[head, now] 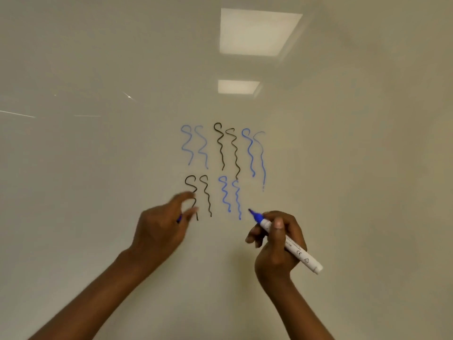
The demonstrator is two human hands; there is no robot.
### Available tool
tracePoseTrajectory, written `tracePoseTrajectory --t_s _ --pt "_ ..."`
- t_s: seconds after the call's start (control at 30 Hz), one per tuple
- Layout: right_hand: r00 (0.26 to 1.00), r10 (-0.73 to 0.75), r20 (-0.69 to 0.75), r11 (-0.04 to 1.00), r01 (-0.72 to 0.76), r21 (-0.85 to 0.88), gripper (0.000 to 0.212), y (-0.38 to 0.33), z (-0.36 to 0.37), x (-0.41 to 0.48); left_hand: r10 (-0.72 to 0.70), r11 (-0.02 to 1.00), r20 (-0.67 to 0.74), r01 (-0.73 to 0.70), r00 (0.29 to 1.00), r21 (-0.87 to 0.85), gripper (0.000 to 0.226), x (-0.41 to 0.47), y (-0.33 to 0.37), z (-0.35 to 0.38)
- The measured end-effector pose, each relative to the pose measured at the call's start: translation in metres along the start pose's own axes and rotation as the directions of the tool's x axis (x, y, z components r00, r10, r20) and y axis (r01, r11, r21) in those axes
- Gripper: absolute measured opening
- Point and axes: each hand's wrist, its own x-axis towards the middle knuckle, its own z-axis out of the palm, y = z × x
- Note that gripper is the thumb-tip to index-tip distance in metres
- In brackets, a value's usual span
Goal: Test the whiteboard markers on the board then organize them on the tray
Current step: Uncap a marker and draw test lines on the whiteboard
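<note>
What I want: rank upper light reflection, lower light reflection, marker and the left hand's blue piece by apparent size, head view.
Largest: upper light reflection.
Next: marker and lower light reflection, too close to call; the marker is longer, thinner, nearer.
Smallest: blue piece, mostly hidden in the left hand.

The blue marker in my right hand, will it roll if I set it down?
The marker has a smooth round barrel and would probably roll if laid flat. Rigid and light, I'd guess: the right hand pinches it. Its tip is bare, the cap apparently in the left hand, so it may smear.
</note>
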Motion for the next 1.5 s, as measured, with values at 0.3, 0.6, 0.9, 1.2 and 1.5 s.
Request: tracePoseTrajectory --t_s 0.3,0.6,0.9,1.2,1.5 --pt "0.955 -0.247 0.165 0.918 0.285 -0.276 0.004 0.056 -0.015 0.033 -0.054 0.99 -0.145 0.072 0.988 0.122 0.055 0.006 -0.065 0.043" --pt "0.869 -0.462 0.175 0.786 0.493 -0.374 0.01 0.098 -0.007 0.051 -0.131 0.978 -0.032 0.134 0.991 0.157 0.054 0.004 -0.074 0.051" --pt "0.863 -0.471 0.185 0.753 0.502 -0.424 0.013 0.101 -0.003 0.05 -0.051 0.966 -0.082 0.07 0.995 0.25 0.055 0.002 -0.079 0.057" --pt "0.961 -0.169 0.219 0.774 0.267 -0.574 0.012 0.091 -0.005 0.058 -0.11 0.968 -0.073 0.124 0.991 0.217 0.055 0.004 -0.075 0.055" --pt "0.825 -0.474 0.307 0.627 0.561 -0.541 0.019 0.098 -0.012 0.048 -0.098 0.971 -0.08 0.113 0.992 0.21 0.054 0.003 -0.075 0.055"
